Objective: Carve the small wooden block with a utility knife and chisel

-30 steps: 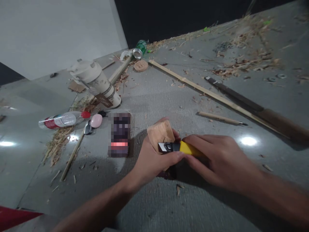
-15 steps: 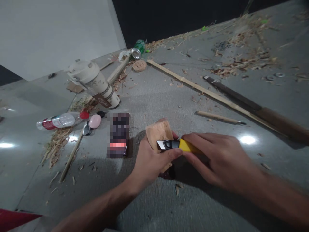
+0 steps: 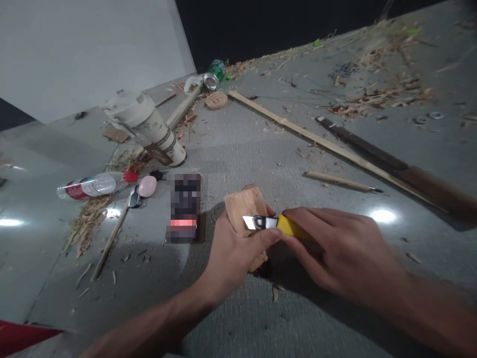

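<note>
A pale block of wood (image 3: 244, 202) is gripped in my left hand (image 3: 234, 248), whose fingers wrap behind it, mostly hidden. My left thumb lies across the wood and presses against the knife near the front of its handle. Closed round the yellow handle of a utility knife (image 3: 290, 227) is my right hand (image 3: 343, 243). The knife's bright blade points left and lies over the face of the wood; whether its edge is biting in cannot be made out. Beneath the hands, a few wood shavings (image 3: 276, 292) lie on the grey surface.
Left of my hands lies a phone (image 3: 184, 206) with a blurred screen. Beyond it are a tilted cup (image 3: 149, 127), a plastic bottle (image 3: 97, 185) and a green can (image 3: 215, 74). At right are a long wooden strip (image 3: 298, 130), a thin pointed tool (image 3: 339, 181) and a dark, wooden-handled blade (image 3: 372, 149).
The knife blade has tilted slightly and catches more light. Both hands keep their grips in nearly the same place, and the view has shifted very slightly.
</note>
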Tool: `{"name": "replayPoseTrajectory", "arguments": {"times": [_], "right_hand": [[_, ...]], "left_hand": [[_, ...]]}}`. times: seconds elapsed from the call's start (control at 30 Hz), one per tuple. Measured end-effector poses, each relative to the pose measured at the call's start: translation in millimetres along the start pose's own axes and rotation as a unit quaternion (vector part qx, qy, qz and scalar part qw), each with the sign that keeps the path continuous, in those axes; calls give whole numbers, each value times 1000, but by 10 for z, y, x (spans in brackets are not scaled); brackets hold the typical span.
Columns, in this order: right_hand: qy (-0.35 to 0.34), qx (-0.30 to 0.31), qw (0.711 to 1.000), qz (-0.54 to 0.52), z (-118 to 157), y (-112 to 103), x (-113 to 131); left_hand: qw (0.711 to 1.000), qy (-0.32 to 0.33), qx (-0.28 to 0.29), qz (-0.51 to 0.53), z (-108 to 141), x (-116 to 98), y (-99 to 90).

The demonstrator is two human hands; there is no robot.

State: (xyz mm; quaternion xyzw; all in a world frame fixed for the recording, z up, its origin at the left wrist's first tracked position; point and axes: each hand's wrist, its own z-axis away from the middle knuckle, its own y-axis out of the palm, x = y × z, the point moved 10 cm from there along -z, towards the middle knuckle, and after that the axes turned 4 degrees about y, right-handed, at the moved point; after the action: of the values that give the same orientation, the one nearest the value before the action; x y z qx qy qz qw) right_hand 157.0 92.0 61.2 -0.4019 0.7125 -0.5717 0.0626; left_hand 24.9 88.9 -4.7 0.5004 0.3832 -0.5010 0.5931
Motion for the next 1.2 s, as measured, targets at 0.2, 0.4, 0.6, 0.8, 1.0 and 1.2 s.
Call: {"name": "replayPoseTrajectory", "arguments": {"times": [0.2,0.4,0.6,0.8,1.0,1.2], "right_hand": [[19,-5,1000,10,37,0,-23],[10,2,1000,4,17,7,-35],[-27,10,999,-16,-14,-8,-15],[-38,4,999,-25,-25,-28,-10],[-26,10,1000,-14,-8,-3,-39],[-16,10,1000,-15,13,4,-45]], "left_hand": [[999,20,-27,-2,9,-59,-10],[1000,10,-23,-8,-9,-10,-20],[999,0,-9,34,-7,40,7],[996,18,7,84,-15,17,38],[999,32,-38,13,-15,-34,-29],[998,28,-40,34,-20,-23,-14]]}}
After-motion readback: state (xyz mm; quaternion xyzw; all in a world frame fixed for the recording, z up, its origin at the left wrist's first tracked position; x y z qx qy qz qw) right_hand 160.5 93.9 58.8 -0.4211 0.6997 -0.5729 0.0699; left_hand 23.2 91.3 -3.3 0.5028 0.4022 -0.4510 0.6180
